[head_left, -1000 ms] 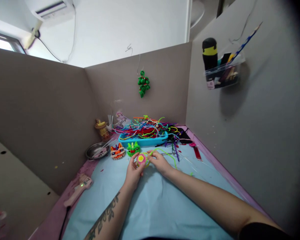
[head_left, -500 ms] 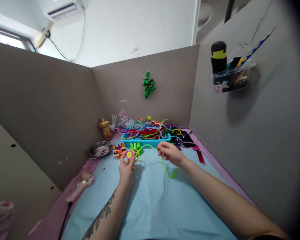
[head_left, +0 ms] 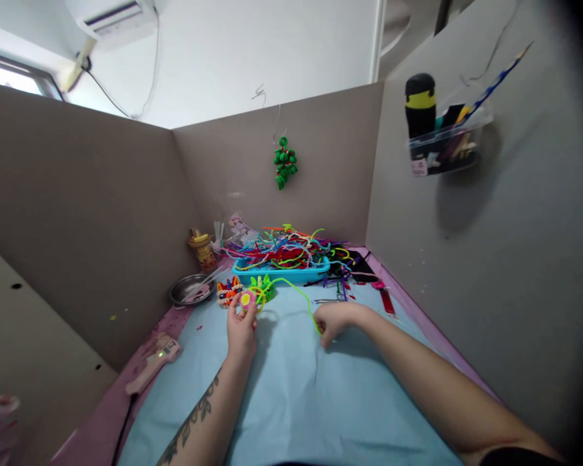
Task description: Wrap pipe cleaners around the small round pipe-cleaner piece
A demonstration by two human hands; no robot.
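Note:
My left hand (head_left: 241,325) pinches a small pink piece with a yellow centre (head_left: 247,299), made of fuzzy stems, with a yellow-green loop beside it. From that piece a bright green pipe cleaner (head_left: 295,285) arches over to my right hand (head_left: 334,321). The right fingers are closed on the pipe cleaner near the blue table cover (head_left: 291,382), and its far end is hidden by the hand. Just behind the left hand sit an orange animal-like figure (head_left: 228,290) and a green one (head_left: 263,287).
A blue tray (head_left: 282,276) heaped with pipe cleaners (head_left: 291,249) stands at the back. To the left are a metal bowl (head_left: 190,291) and a pink glue gun (head_left: 155,364). Scissors (head_left: 331,299) lie behind the right hand. Grey panels (head_left: 282,207) enclose the table.
My right hand has moved down and toward me along the green pipe cleaner, whose dangling end is now hidden. The left hand keeps its hold on the pink and yellow piece.

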